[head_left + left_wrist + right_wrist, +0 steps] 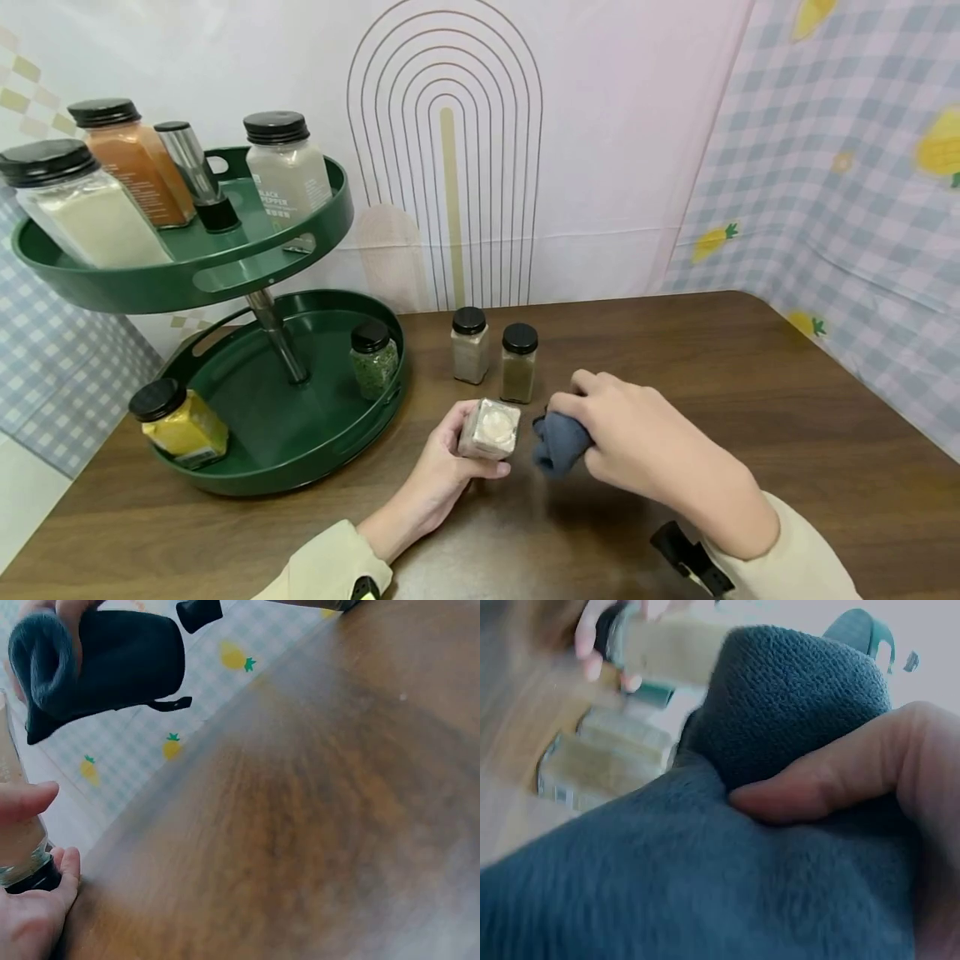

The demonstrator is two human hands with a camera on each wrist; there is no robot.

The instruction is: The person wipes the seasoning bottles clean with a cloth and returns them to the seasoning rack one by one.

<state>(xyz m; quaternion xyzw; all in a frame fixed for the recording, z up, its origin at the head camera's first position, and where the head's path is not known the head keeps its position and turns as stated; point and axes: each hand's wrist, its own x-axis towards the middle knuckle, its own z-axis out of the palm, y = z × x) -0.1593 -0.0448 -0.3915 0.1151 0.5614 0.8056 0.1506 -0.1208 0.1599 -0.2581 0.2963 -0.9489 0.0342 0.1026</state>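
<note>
Above the counter [787,467], right of the green stand [281,483], the left hand [435,471] grips an upturned jar [492,431], probably rigid, slick, breakable glass, best held round its flat sides; the right hand [637,429] clutches a cloth [558,444], likely light and soft.

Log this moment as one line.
left hand: holds square spice jar, base facing head camera | right hand: grips blue-gray cloth, beside jar | two black-lidded jars: standing on wood-grain table

A jar [292,179] on the upper tray [150,289] reads "BLACK PEPPER".
</note>
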